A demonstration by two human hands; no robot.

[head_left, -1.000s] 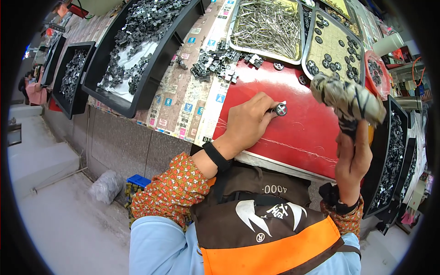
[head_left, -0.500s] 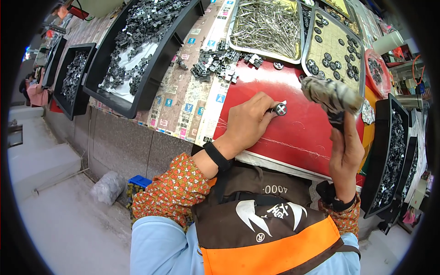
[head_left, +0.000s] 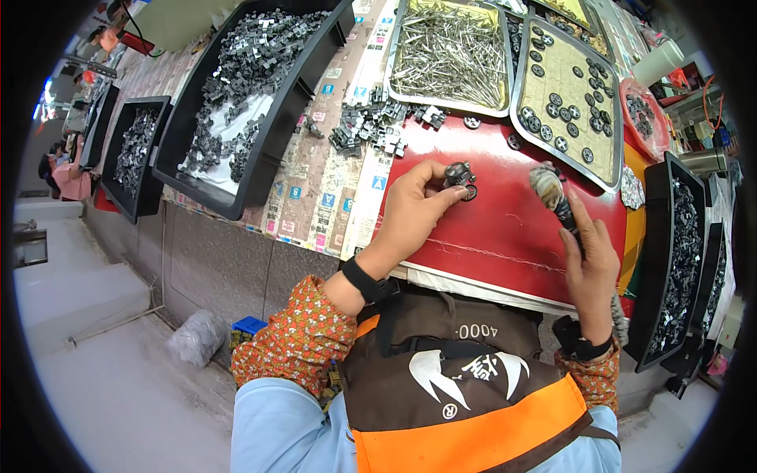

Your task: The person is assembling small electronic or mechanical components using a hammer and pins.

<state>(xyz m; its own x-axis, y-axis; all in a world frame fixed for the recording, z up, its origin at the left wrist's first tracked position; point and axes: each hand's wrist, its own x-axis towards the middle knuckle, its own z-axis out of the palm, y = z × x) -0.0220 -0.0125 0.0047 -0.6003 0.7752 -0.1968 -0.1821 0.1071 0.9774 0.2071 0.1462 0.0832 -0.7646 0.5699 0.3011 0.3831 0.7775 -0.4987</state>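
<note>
My left hand (head_left: 418,206) is closed over the red mat (head_left: 489,232), thumb and fingers pinching a small dark part with wheels (head_left: 457,173). A black wheel with pale spokes (head_left: 471,192) shows beside the thumb tip. My right hand (head_left: 593,264) is wrapped round the black handle of a hammer-like tool with a cloth-wrapped head (head_left: 546,184). That head is over the mat, to the right of the wheeled part and apart from it. Two loose wheels lie farther back, one wheel (head_left: 471,122) by the pin tray and another wheel (head_left: 515,142) by the wheel tray.
Behind the mat are a tray of metal pins (head_left: 449,104) and a tray of black wheels (head_left: 556,65). Black parts (head_left: 367,130) are heaped at the back left. A large black bin (head_left: 276,130) stands left, another black bin (head_left: 657,236) right, near a pink bowl (head_left: 658,150).
The wrapped head has come down and to the left, from raised to lower over the mat. My left hand has shifted slightly left, and the part in its fingers is turned differently.
</note>
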